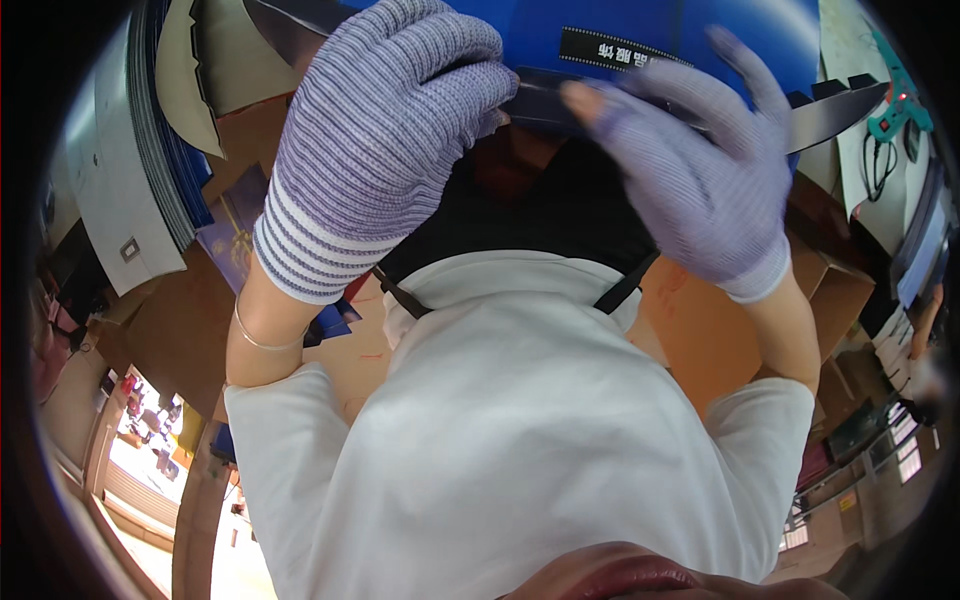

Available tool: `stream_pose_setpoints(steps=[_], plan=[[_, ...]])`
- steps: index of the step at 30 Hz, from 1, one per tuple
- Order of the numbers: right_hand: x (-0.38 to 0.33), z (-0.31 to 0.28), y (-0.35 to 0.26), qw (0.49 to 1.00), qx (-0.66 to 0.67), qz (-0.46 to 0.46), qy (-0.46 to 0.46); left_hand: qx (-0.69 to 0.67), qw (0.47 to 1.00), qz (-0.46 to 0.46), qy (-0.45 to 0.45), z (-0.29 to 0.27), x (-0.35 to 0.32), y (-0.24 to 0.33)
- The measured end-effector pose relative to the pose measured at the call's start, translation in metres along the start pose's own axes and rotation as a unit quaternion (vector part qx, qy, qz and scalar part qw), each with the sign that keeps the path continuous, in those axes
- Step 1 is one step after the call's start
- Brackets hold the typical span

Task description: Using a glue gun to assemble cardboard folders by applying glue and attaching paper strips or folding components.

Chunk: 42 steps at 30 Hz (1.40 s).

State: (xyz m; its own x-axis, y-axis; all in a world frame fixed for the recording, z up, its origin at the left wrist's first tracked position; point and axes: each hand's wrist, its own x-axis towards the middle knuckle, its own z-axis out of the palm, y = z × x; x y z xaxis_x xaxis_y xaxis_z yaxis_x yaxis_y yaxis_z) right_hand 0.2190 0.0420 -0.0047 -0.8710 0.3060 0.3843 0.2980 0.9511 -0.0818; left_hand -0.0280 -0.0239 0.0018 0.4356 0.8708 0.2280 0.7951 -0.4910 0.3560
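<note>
Cardboard (690, 325), blue sheet (725, 25), lettered black label (622, 48), left fingers (480, 92) clamped on dark flap (545, 103), right fingers (705, 98) apart

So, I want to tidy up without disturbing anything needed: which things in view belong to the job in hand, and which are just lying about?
Seemingly part of the job:
blue sheet
dark flap, apparently pinched by the gloved left hand, with the gloved right hand nearby

Seemingly just lying about:
teal tool, far right
cardboard box, right
stacked sheets, left
</note>
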Motion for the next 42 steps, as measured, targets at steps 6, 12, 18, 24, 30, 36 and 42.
stream_pose_setpoints(steps=[6,12,18,24,30,36,42], plan=[[0.011,-0.009,0.009,1.0,-0.001,-0.007,-0.021,-0.002,1.0,-0.011,-0.007,-0.004,-0.001,0.003],[-0.03,-0.04,0.034,0.991,-0.091,0.009,-0.102,0.004,1.0,-0.005,-0.01,-0.004,0.003,0.003],[-0.027,-0.035,0.044,0.997,-0.049,-0.027,-0.051,0.038,0.998,0.026,-0.035,-0.006,0.007,0.0],[-0.039,-0.064,0.069,0.989,-0.062,-0.045,-0.126,0.058,0.996,0.067,-0.025,-0.021,0.0,-0.021],[-0.039,-0.075,0.092,0.983,-0.056,-0.052,-0.168,0.102,0.991,0.077,-0.037,-0.049,0.002,-0.037],[0.038,-0.033,0.077,0.941,0.266,-0.162,0.132,0.156,0.985,0.072,0.019,-0.039,0.038,-0.021],[-0.004,-0.04,0.092,0.998,0.04,0.04,-0.035,-0.08,0.991,-0.091,0.054,-0.024,0.045,-0.004]])
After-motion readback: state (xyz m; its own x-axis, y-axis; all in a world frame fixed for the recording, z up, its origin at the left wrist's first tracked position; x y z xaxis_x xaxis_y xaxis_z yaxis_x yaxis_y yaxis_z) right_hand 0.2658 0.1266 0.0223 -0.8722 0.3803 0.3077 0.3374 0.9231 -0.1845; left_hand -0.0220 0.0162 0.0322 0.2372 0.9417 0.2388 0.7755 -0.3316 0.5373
